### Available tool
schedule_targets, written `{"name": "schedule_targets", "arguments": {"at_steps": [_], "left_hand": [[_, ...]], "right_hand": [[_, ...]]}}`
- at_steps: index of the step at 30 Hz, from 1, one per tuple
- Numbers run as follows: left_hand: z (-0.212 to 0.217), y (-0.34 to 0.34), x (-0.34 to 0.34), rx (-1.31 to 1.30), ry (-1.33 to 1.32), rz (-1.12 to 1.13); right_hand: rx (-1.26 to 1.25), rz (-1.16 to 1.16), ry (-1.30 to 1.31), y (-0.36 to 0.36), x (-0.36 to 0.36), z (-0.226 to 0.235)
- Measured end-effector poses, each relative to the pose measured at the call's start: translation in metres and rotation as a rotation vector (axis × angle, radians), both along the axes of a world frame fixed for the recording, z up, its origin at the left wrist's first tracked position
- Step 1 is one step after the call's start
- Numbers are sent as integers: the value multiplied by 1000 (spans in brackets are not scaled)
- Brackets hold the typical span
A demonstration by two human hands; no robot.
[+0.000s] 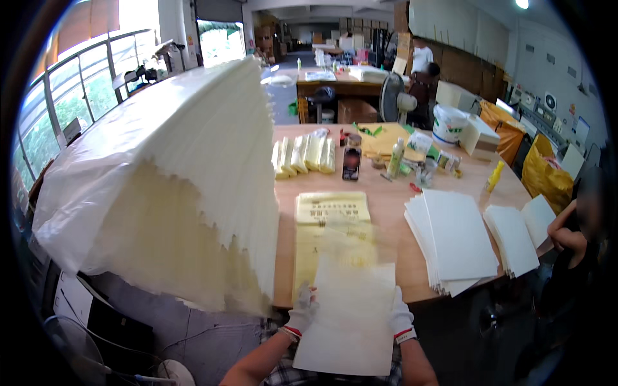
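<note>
A white rectangular sheet (347, 315) is held upright over the table's near edge, between my two white-gloved hands. My left hand (302, 312) grips its left edge, and my right hand (400, 314) is closed at its right edge, partly hidden. Whether it is one sheet or a thin stack I cannot tell. Just beyond its top edge is a pale yellow, see-through smear (353, 241), blurred by motion. Under and behind it lies a flat pile of yellow printed plastic bags (331, 204), its lower part covered by the sheet.
A tall plastic-wrapped stack of white sheets (212, 161) rises at the left. Fanned white sheets (454, 235) and smaller piles (512, 238) lie right. Yellow-wrapped packs (306, 154), a dark box (351, 164) and a bottle (395, 157) stand farther back. A person's arm (566, 235) is at far right.
</note>
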State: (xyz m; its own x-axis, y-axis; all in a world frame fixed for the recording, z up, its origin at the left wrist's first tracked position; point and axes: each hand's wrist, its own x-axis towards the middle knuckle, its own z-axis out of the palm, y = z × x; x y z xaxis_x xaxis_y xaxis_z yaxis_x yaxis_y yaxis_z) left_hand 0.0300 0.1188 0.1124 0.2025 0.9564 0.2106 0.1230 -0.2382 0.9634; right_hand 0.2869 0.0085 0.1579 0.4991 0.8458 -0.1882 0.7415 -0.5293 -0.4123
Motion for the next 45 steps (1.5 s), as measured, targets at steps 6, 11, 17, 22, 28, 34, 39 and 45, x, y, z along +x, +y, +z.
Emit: {"name": "schedule_targets", "arguments": {"at_steps": [6,11,17,22,28,34,39,45], "left_hand": [[8,-58,-24,-128,267,54],[26,-109,-51,-40,408,-43],[51,-177,-91,111,530,-188],[103,-188,-93,-689,169,-227],[102,-167,-76,-197,721,-96],[105,-161,-63,124,325,-280],[167,-123,-18,327,300,-411],[270,-102,0,836,418,-497]], "right_hand": [[96,84,200,-52,-14,-10],[209,130,344,-101,-35,1],[19,142,466,-204,-53,-48],[-143,489,324,-191,-70,5],[447,141,327,-167,-49,5],[166,280,550,-196,-21,47],[677,-432,1124,-141,-18,9],[714,-111,1404,-79,-72,-8]]}}
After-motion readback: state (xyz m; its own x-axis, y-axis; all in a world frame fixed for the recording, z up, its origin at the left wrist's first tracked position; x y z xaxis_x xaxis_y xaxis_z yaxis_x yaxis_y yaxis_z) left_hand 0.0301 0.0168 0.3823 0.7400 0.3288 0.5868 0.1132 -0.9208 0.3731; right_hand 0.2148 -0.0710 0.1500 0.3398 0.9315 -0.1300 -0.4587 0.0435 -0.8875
